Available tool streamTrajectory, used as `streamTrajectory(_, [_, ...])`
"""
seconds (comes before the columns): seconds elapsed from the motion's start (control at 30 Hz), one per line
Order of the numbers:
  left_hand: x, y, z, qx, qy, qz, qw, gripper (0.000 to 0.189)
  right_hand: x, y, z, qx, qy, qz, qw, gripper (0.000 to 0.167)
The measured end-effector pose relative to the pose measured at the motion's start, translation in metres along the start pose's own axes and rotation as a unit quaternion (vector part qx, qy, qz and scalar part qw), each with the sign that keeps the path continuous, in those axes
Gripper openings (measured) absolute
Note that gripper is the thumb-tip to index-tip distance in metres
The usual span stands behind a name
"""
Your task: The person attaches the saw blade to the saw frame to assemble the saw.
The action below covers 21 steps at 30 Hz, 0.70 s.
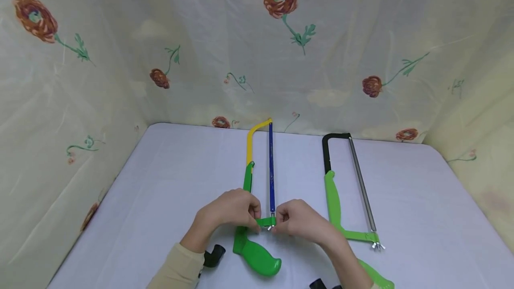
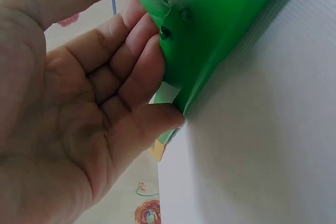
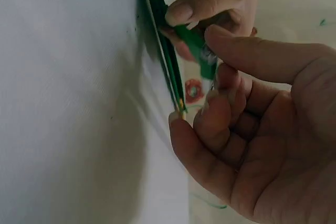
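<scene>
A hacksaw with a green handle, yellow front frame and blue blade lies on the table, its handle towards me. My left hand grips its green frame beside the short cross arm. In the left wrist view, the thumb and fingertips press on the green metal, close to two small rivets. At the end of that arm, my right hand pinches the silver wing nut between thumb and curled fingers; the fingertips partly cover it.
To the right lies a second hacksaw with a light green frame, black front, grey blade and wing nut. My right forearm crosses its lower part. A black object sits by my left sleeve. Flowered cloth surrounds the white table.
</scene>
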<state>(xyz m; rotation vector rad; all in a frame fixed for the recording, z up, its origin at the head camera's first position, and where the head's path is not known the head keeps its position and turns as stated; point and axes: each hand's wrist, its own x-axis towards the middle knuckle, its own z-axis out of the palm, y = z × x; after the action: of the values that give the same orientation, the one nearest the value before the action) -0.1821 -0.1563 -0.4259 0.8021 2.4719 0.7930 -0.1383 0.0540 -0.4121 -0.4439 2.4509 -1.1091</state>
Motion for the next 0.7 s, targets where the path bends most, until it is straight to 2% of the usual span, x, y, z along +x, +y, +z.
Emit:
streamTrajectory(0.17, [0.001,0.001,0.001,0.008,-0.001,0.002,1.0,0.02,-0.003,-0.01,0.009,-0.093,0.038,0.014,0.9949,0.041])
streamTrajectory(0.33, [-0.001,0.004,0.001,0.015,0.001,0.001,0.9999,0.02,-0.003,-0.016,0.018,-0.173,0.075,0.033,0.9816,0.041])
streamTrajectory(0.5, [-0.001,0.005,0.002,0.025,0.004,0.0,0.9997,0.02,-0.004,-0.021,0.026,-0.251,0.104,0.046,0.9614,0.045])
streamTrajectory(0.7, [0.001,0.003,0.004,0.043,0.012,0.003,0.999,0.02,-0.008,-0.028,0.034,-0.337,0.144,0.036,0.9296,0.045])
